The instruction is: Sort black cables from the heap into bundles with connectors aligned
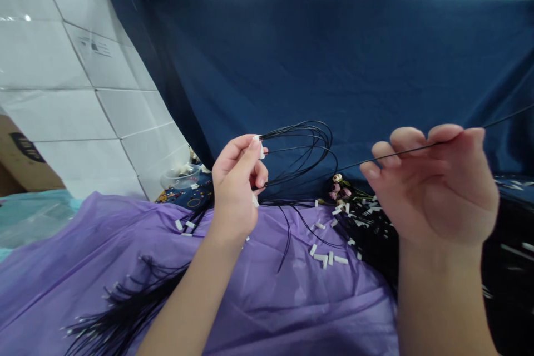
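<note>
Several thin black cords [273, 134] loop above shiny purple sheeting [300, 300] from my left hand [235, 178], pinched tight on small white tabs [262, 150], while my half-curled right hand [442, 194] pinches one strand [352, 167] straight, apparently preventing tangles.

Centre frame, the left hand [234, 186] pinches looped black cords [276, 133]; at right, the right hand [444, 192] holds one strand [390, 154]; lower centre, white tabs [331, 258] lie on purple cloth [300, 311]
</note>
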Demonstrator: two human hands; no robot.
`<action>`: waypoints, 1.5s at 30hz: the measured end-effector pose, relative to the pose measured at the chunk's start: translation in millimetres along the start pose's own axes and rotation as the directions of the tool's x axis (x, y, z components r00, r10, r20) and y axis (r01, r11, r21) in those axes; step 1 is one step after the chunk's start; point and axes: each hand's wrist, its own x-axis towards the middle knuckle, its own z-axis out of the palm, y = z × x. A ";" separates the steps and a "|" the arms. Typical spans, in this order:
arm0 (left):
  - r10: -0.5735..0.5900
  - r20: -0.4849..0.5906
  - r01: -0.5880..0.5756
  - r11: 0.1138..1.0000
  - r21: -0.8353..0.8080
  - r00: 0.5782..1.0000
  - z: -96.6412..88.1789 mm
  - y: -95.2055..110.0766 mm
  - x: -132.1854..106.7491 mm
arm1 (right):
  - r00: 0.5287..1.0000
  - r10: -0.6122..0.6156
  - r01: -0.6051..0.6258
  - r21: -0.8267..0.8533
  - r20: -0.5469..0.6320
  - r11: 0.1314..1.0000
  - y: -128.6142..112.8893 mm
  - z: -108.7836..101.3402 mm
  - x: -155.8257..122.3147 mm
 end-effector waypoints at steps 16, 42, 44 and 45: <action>0.019 0.068 -0.021 1.000 0.020 0.998 0.8 -2.5 -3.0 | 0.985 0.137 -0.023 -0.715 0.103 0.699 7.0 10.7 -12.7; 0.041 0.159 -0.046 0.998 0.030 0.986 0.7 -3.7 -4.4 | 0.967 0.184 0.037 -0.811 0.177 0.584 7.7 13.4 -14.2; 0.053 0.162 -0.059 0.998 0.038 0.985 0.7 -4.1 -4.4 | 0.966 0.216 -0.015 -0.804 0.141 0.594 6.6 15.4 -14.6; 0.059 0.164 -0.066 0.997 0.040 0.985 0.9 -4.3 -4.4 | 0.964 0.235 -0.042 -0.799 0.126 0.600 5.9 16.6 -14.6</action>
